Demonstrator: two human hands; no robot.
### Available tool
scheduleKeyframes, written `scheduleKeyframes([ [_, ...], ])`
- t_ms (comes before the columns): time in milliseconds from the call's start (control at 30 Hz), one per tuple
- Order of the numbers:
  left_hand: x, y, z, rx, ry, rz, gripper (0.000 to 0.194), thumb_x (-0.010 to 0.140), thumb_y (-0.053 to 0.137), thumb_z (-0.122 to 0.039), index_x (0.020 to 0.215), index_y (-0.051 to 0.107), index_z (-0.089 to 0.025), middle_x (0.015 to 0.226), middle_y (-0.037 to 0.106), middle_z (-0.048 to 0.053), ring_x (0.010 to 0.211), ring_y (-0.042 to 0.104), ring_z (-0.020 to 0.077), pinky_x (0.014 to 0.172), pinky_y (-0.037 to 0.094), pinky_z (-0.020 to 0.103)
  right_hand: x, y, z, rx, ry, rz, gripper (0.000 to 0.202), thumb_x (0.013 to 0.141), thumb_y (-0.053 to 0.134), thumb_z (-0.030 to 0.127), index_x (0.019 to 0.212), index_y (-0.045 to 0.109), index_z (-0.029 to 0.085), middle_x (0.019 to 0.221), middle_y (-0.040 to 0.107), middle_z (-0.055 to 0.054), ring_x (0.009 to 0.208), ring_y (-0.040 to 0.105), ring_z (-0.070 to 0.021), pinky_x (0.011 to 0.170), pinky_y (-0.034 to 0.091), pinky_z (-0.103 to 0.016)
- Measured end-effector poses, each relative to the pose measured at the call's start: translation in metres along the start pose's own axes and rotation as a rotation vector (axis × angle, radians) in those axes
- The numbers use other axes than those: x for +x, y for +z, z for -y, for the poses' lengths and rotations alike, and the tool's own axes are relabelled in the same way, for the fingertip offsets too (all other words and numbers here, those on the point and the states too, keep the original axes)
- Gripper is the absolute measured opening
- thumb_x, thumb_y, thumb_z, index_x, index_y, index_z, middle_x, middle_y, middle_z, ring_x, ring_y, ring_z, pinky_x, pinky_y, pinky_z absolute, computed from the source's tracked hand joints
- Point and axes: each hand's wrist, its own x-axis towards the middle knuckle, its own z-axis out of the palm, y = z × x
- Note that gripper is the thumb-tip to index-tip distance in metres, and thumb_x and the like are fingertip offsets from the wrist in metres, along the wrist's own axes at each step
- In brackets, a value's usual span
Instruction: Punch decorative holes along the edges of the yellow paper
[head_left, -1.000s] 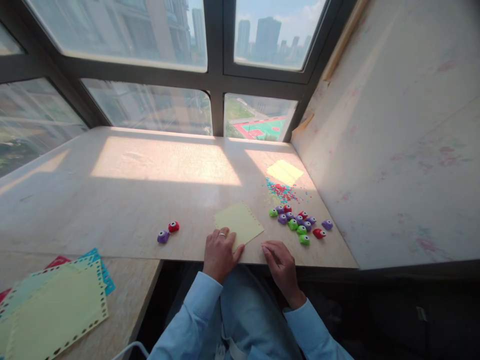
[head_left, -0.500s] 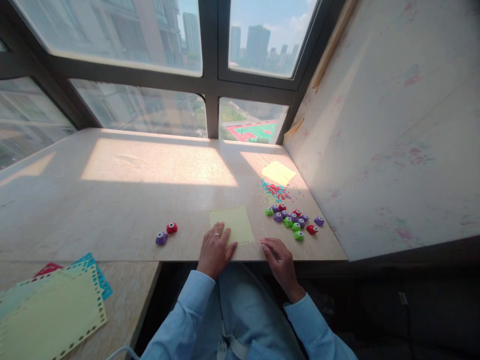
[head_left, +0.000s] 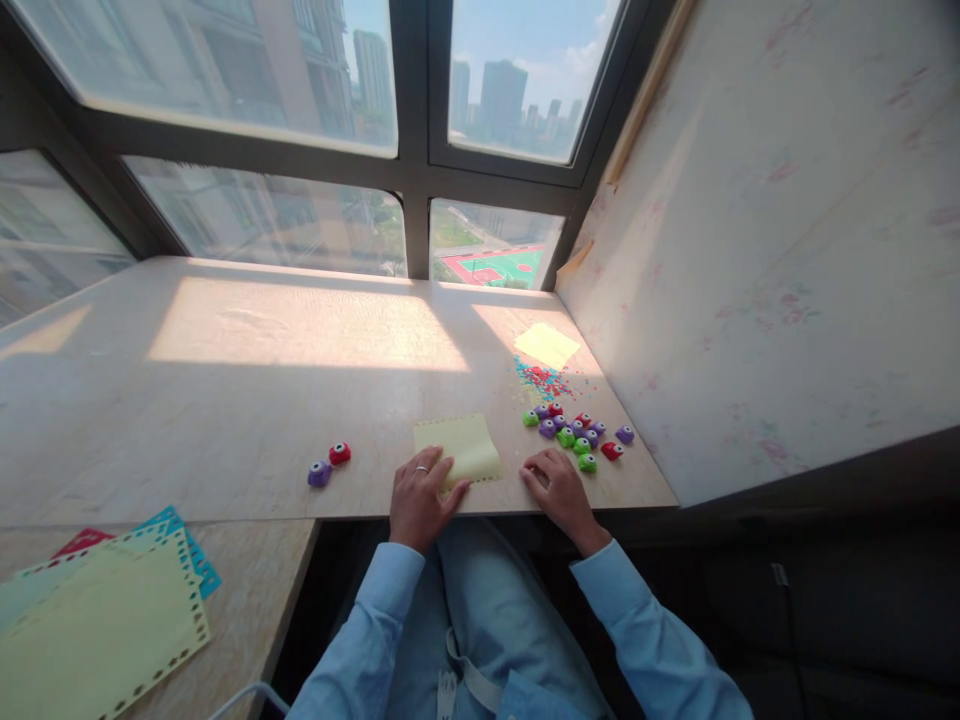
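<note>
My left hand (head_left: 422, 500) holds the near left part of a pale yellow sheet of paper (head_left: 469, 445), its fingers on top and its thumb at the near edge. Small punched holes run along the sheet's far and near edges, and its right side bows up a little. To the right of the sheet, my right hand (head_left: 553, 487) rests by the desk's front edge with curled fingers; whatever is inside them is hidden. Beyond it lie several eye-shaped craft punches (head_left: 566, 437) in purple, green and red. A red punch (head_left: 340, 453) and a purple punch (head_left: 319, 473) sit left of my left hand.
Behind the punches is a pile of tiny red, blue and yellow paper bits (head_left: 541, 380), beside a yellow sheet (head_left: 547, 345) in sunlight. Larger hole-edged sheets (head_left: 105, 630) lie on the lower left surface. A papered wall (head_left: 750, 300) borders the desk's right side.
The yellow sheet has begun to bow up at its right side under my left hand. My right hand's fingers have curled in more. The whole view has shifted slightly.
</note>
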Motion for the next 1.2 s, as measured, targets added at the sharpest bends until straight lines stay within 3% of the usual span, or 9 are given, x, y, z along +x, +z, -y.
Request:
scheduleKeyframes([
  [100,0.0,0.0,0.0,-0.005,0.003,0.004,0.032,0.083,0.065,-0.043,0.105,0.069,-0.022,0.123,0.065,0.014,0.118,0.058,0.0354,0.094,0.046,0.051,0.008,0.004,-0.001,-0.067,-0.018,0.018,0.024,0.09,0.055,0.029,0.108,0.067,0.02,0.075,0.059,-0.003,0.075,0.057,-0.0223,0.074,0.049,-0.036],
  [200,0.0,-0.001,-0.001,0.007,-0.002,0.012,0.031,0.083,0.065,-0.043,0.106,0.069,-0.022,0.124,0.065,0.014,0.118,0.057,0.0348,0.094,0.046,0.051,0.012,0.009,-0.003,-0.104,-0.03,0.022,0.046,0.089,0.055,0.032,0.133,0.054,0.018,0.072,0.058,-0.002,0.071,0.056,-0.0226,0.07,0.049,-0.036],
  [467,0.0,-0.003,-0.003,0.049,-0.006,0.032,0.033,0.083,0.064,-0.042,0.109,0.069,-0.021,0.126,0.063,0.014,0.119,0.056,0.0336,0.095,0.045,0.049,0.006,0.015,-0.004,0.032,0.095,-0.05,0.027,0.087,0.055,0.032,0.105,0.064,0.015,0.077,0.06,-0.003,0.075,0.057,-0.02,0.074,0.047,-0.033],
  [667,-0.001,-0.002,-0.002,0.047,0.006,0.017,0.035,0.082,0.066,-0.043,0.109,0.07,-0.021,0.125,0.064,0.015,0.118,0.056,0.0345,0.094,0.045,0.05,0.017,0.011,0.005,-0.062,0.194,0.043,0.026,0.085,0.056,0.031,0.105,0.064,0.017,0.075,0.063,-0.002,0.073,0.059,-0.0184,0.071,0.043,-0.029],
  [800,-0.001,0.003,0.001,-0.047,-0.016,-0.039,0.023,0.084,0.065,-0.04,0.097,0.075,-0.024,0.118,0.068,0.012,0.114,0.06,0.0337,0.092,0.046,0.05,0.031,0.008,0.011,-0.146,0.288,0.145,0.026,0.087,0.057,0.034,0.108,0.064,0.021,0.075,0.066,-0.001,0.068,0.061,-0.0173,0.059,0.037,-0.026],
  [933,0.003,0.006,0.004,-0.302,-0.159,-0.19,0.023,0.086,0.061,-0.04,0.088,0.075,-0.023,0.1,0.074,0.009,0.104,0.066,0.0285,0.093,0.048,0.046,0.046,0.012,0.017,-0.133,0.252,0.221,0.027,0.088,0.058,0.033,0.112,0.064,0.022,0.077,0.068,-0.001,0.068,0.062,-0.017,0.058,0.038,-0.025],
  [1067,0.006,0.003,0.007,-0.594,-0.441,-0.366,0.03,0.083,0.063,-0.047,0.09,0.074,-0.02,0.103,0.073,0.011,0.1,0.067,0.0258,0.094,0.05,0.043,0.059,0.029,0.022,-0.016,0.094,0.154,0.025,0.088,0.055,0.023,0.11,0.066,0.019,0.096,0.069,-0.006,0.086,0.064,-0.0181,0.074,0.047,-0.027],
  [1200,0.004,-0.003,0.007,-0.728,-0.575,-0.381,0.035,0.078,0.068,-0.05,0.091,0.075,-0.019,0.108,0.072,0.012,0.106,0.064,0.0262,0.099,0.046,0.042,0.079,0.049,0.022,0.064,0.021,0.068,0.034,0.086,0.052,0.018,0.118,0.063,0.015,0.109,0.068,-0.012,0.103,0.062,-0.023,0.092,0.049,-0.036],
])
